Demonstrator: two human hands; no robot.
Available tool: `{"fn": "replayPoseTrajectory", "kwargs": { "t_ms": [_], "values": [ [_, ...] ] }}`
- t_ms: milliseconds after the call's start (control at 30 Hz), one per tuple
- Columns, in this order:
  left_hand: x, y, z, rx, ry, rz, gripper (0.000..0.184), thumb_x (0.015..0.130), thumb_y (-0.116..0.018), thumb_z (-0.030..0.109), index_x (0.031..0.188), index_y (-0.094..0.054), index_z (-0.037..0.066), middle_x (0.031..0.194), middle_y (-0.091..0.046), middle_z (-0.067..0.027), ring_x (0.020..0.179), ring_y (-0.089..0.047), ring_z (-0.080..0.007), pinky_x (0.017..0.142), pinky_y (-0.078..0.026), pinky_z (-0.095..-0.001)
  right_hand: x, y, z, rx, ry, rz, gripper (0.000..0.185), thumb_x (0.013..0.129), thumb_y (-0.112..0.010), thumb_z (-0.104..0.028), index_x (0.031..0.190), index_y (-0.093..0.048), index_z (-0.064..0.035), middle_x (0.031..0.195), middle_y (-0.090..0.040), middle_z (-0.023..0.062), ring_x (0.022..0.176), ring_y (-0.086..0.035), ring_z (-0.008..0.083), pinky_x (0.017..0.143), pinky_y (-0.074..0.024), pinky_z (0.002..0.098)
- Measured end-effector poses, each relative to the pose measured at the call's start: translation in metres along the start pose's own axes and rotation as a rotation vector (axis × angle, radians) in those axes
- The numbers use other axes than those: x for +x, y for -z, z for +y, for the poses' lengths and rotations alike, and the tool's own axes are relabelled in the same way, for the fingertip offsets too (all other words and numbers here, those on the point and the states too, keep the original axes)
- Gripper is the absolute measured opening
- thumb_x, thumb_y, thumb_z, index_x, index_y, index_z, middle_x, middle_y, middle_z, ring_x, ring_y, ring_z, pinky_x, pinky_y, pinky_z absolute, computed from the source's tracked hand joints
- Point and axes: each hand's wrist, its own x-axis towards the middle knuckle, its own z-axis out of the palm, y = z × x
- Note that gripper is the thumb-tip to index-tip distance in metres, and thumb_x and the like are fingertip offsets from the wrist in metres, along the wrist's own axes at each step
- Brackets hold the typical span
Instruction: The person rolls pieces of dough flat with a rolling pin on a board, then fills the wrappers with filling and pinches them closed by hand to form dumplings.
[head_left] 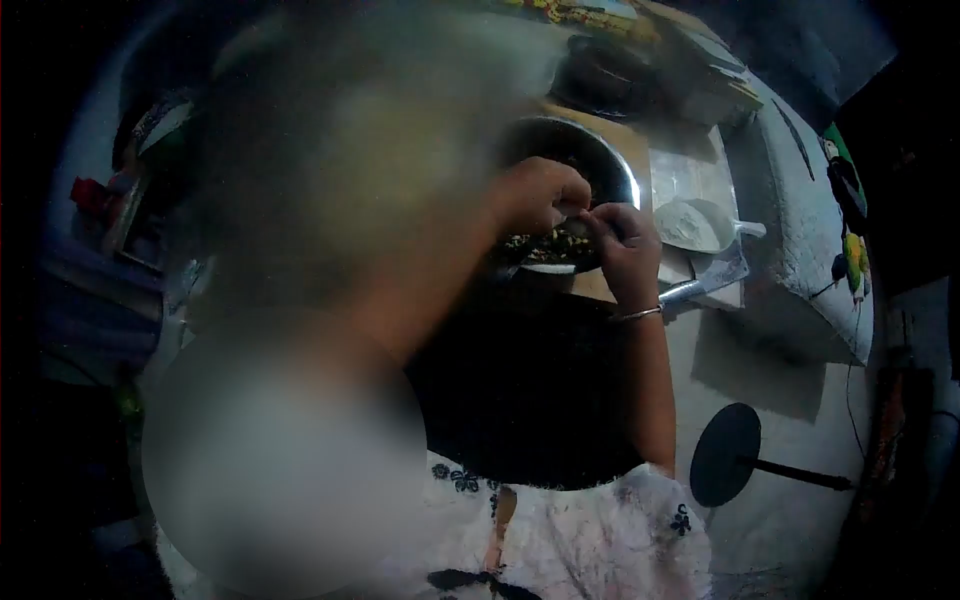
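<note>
My left hand (pixel 545 195) and my right hand (pixel 628 245) meet over a metal bowl (pixel 633 178). The fingers of both are pinched together at one spot, where a small pale bit shows between them. What it is, I cannot make out. A bangle (pixel 638 314) circles my right wrist. Beneath the hands, the bowl holds a dark chopped mixture (pixel 562 246) with yellowish and green flecks. The hands cover part of the bowl.
Right of the bowl stands a white handled container (pixel 690 225) of white powder, beside a metal tool (pixel 682 292). A board (pixel 592 286) lies under the bowl. A white ledge (pixel 800 210) rises at right, with a black disc on a rod (pixel 727 455) below. Blur covers the left.
</note>
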Motion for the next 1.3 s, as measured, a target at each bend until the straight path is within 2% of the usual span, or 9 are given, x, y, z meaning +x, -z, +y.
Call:
{"fn": "replayPoseTrajectory", "kwargs": {
  "t_ms": [100, 200, 400, 500, 700, 800, 867, 1067, 1300],
  "values": [
    [-0.001, -0.001, 0.001, -0.048, 0.05, -0.036, 0.023, 0.072, -0.069, 0.002, 0.094, -0.064, 0.007, 0.087, -0.064, -0.0109, 0.081, -0.063, -0.0284, 0.07, -0.05, -0.0376, -0.002, -0.001, -0.002, 0.1, -0.008, -0.001, 0.009, 0.08, -0.071, -0.004, 0.084, -0.064, -0.0018, 0.08, -0.063, 0.007, 0.071, -0.059, 0.0137, 0.065, -0.0486, 0.0277],
    [-0.002, -0.001, 0.001, -0.028, 0.055, -0.036, 0.018, 0.074, -0.068, 0.004, 0.092, -0.064, 0.007, 0.087, -0.065, -0.0109, 0.082, -0.063, -0.0284, 0.071, -0.05, -0.0385, -0.001, -0.002, 0.007, 0.052, -0.055, -0.034, 0.008, 0.082, -0.069, -0.005, 0.086, -0.064, -0.0009, 0.081, -0.064, 0.0059, 0.073, -0.059, 0.0114, 0.066, -0.0486, 0.0263],
    [-0.001, 0.004, 0.0, -0.077, 0.099, -0.01, 0.013, 0.083, -0.063, 0.014, 0.091, -0.066, 0.004, 0.089, -0.065, -0.012, 0.081, -0.063, -0.0282, 0.072, -0.049, -0.0386, 0.001, 0.002, 0.0, 0.159, -0.237, -0.078, 0.014, 0.087, -0.064, -0.01, 0.097, -0.064, -0.0007, 0.088, -0.066, 0.0053, 0.076, -0.06, 0.0114, 0.069, -0.0487, 0.0248],
    [-0.002, 0.005, 0.001, -0.112, 0.13, 0.016, 0.015, 0.084, -0.063, 0.016, 0.093, -0.066, 0.004, 0.09, -0.066, -0.0125, 0.082, -0.063, -0.0278, 0.073, -0.049, -0.0381, 0.002, 0.0, -0.003, 0.22, -0.226, -0.066, 0.014, 0.087, -0.064, -0.009, 0.099, -0.064, -0.0009, 0.089, -0.067, 0.0051, 0.078, -0.061, 0.0116, 0.07, -0.0491, 0.0252],
    [-0.002, 0.002, -0.002, -0.034, 0.054, 0.003, 0.018, 0.083, -0.066, 0.019, 0.094, -0.067, 0.005, 0.089, -0.066, -0.0114, 0.081, -0.063, -0.0279, 0.074, -0.05, -0.0383, 0.001, 0.001, -0.001, 0.181, -0.162, -0.078, 0.012, 0.085, -0.066, -0.008, 0.095, -0.065, -0.0008, 0.089, -0.067, 0.0059, 0.079, -0.061, 0.0111, 0.071, -0.0493, 0.0251],
    [-0.001, 0.001, -0.001, -0.036, 0.072, -0.018, 0.016, 0.081, -0.066, 0.016, 0.094, -0.067, 0.006, 0.089, -0.066, -0.0112, 0.08, -0.063, -0.0283, 0.074, -0.05, -0.0388, 0.001, 0.0, -0.003, 0.176, -0.205, -0.043, 0.01, 0.083, -0.067, -0.007, 0.091, -0.066, -0.001, 0.086, -0.067, 0.0056, 0.077, -0.061, 0.0109, 0.07, -0.0493, 0.0251],
    [-0.001, -0.001, 0.001, -0.04, 0.118, 0.012, 0.017, 0.075, -0.068, 0.011, 0.091, -0.068, 0.007, 0.09, -0.066, -0.0134, 0.085, -0.064, -0.0299, 0.075, -0.05, -0.0379, 0.001, 0.001, -0.007, 0.163, -0.214, -0.038, 0.009, 0.083, -0.067, -0.007, 0.09, -0.067, -0.0011, 0.084, -0.067, 0.0052, 0.076, -0.061, 0.0108, 0.069, -0.0493, 0.0251],
    [-0.003, -0.007, -0.001, -0.1, 0.075, 0.073, 0.022, 0.067, -0.068, 0.003, 0.089, -0.067, 0.008, 0.087, -0.065, -0.0121, 0.082, -0.063, -0.0292, 0.072, -0.05, -0.0368, -0.001, -0.005, -0.003, 0.161, -0.197, 0.025, 0.004, 0.082, -0.067, -0.004, 0.085, -0.067, -0.0013, 0.08, -0.068, 0.0048, 0.073, -0.061, 0.0104, 0.067, -0.0494, 0.0256],
    [-0.007, -0.011, -0.006, -0.074, 0.055, 0.075, 0.018, 0.07, -0.067, 0.007, 0.088, -0.066, 0.007, 0.089, -0.065, -0.0127, 0.084, -0.063, -0.0305, 0.073, -0.05, -0.0378, -0.002, -0.006, -0.004, 0.137, -0.162, 0.02, 0.003, 0.083, -0.066, -0.003, 0.084, -0.067, -0.0013, 0.079, -0.068, 0.0054, 0.072, -0.061, 0.0103, 0.065, -0.0495, 0.0255]
  ]
}}
